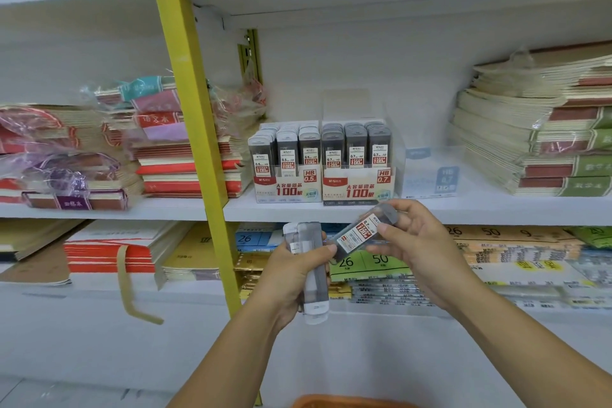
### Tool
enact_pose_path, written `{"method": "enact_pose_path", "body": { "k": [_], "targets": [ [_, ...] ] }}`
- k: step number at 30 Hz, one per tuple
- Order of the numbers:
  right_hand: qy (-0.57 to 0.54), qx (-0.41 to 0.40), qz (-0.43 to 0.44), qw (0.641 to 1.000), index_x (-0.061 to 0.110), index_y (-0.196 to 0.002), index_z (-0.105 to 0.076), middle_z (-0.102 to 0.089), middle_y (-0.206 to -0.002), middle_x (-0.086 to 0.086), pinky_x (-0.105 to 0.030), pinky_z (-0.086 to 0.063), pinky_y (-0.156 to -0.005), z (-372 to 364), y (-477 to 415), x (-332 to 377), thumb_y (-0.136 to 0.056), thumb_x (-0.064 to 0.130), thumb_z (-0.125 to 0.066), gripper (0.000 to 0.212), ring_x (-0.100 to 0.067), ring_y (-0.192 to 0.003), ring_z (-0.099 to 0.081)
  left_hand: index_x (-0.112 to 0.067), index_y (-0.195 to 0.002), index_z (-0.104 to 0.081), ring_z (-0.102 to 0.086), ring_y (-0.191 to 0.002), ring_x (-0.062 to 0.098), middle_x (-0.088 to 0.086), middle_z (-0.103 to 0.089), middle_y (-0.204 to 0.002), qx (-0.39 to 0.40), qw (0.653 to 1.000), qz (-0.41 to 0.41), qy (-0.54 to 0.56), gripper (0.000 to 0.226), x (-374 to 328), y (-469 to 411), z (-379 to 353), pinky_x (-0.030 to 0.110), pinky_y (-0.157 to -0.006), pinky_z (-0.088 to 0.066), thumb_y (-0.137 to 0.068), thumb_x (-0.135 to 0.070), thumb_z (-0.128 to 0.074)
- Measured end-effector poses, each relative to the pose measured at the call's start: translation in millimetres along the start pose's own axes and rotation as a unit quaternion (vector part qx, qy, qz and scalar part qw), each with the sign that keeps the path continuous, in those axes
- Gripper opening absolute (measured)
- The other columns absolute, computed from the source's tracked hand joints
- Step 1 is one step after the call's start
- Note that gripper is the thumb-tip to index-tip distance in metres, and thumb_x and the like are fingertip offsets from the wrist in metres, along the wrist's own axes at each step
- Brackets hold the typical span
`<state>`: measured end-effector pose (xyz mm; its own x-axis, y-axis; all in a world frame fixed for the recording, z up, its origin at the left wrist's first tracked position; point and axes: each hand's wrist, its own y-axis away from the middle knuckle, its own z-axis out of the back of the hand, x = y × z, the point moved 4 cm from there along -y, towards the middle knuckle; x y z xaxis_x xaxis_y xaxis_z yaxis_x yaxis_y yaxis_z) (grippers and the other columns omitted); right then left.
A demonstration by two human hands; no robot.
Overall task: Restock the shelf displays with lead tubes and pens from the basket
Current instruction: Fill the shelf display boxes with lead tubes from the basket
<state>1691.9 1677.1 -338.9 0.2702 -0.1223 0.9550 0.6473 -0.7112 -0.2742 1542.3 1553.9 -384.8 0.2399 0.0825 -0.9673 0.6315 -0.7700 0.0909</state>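
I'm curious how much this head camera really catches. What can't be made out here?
- Head view: basket, cut off by the bottom edge, so its contents are unseen.
- Head view: tubes in the left hand, labels turned away, count unclear.
- Head view: clear box, print blurred.

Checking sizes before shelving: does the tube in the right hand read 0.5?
No, the lead tube held by the right hand shows 0.7 on its label.
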Motion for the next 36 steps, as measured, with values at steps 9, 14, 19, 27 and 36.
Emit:
{"method": "enact_pose_path", "body": {
  "k": [9,14,19,27,36],
  "targets": [
    [0.242,-0.027,0.257,0.935,0.036,-0.094,-0.053,-0.072,-0.095,0.005,-0.025,-0.058,-0.07,-23,-59,115,-0.093,0.01,-0.061,0.028,-0.005,-0.085,-0.07,-0.026,-0.073,-0.071,-0.064,-0.058,0.017,0.006,-0.065,-0.07,0.019,0.996,-0.066,0.062,0.018,-24,-17,16,0.039,-0.07,-0.057,-0.089,-0.033,-0.074],
    [0.317,-0.004,0.285,0.905,0.034,-0.1,-0.053,-0.07,-0.092,0.008,-0.038,-0.057,-0.081,-40,-84,125,-0.092,0.012,-0.062,0.025,-0.01,-0.086,-0.068,-0.025,-0.071,-0.067,-0.056,-0.057,0.015,0.003,-0.06,-0.066,0.023,0.994,-0.086,0.06,0.022,-31,-24,23,0.032,-0.06,-0.052,-0.088,-0.037,-0.075],
    [0.403,0.003,0.267,0.875,0.037,-0.104,-0.048,-0.069,-0.094,0.002,-0.023,-0.05,-0.075,-40,-104,126,-0.09,0.014,-0.063,0.031,-0.015,-0.084,-0.063,-0.025,-0.101,-0.064,-0.059,-0.06,0.013,0.002,-0.061,-0.068,0.043,0.993,-0.071,0.087,0.016,-33,-29,26,0.032,-0.061,-0.052,-0.088,-0.02,-0.072],
    [0.554,0.027,0.239,0.797,0.035,-0.108,-0.06,-0.041,-0.095,0.013,-0.018,-0.04,-0.069,-55,-112,94,-0.085,0.022,-0.072,0.029,-0.007,-0.079,-0.052,-0.027,-0.097,-0.067,-0.068,-0.073,0.016,0.001,-0.071,-0.08,0.096,0.99,-0.069,0.08,0.016,-35,-25,24,0.037,-0.074,-0.056,-0.091,-0.012,-0.066],
    [0.36,0.039,0.229,0.904,0.04,-0.102,-0.065,-0.058,-0.093,0.017,-0.005,-0.039,-0.072,-51,-31,50,-0.09,0.028,-0.063,0.017,0.005,-0.083,-0.053,-0.012,-0.093,-0.079,-0.075,-0.1,0.028,0.017,-0.077,-0.104,0.119,0.99,-0.07,0.024,0.018,-33,1,15,0.035,-0.074,-0.061,-0.078,-0.02,-0.082]
  ]
}}
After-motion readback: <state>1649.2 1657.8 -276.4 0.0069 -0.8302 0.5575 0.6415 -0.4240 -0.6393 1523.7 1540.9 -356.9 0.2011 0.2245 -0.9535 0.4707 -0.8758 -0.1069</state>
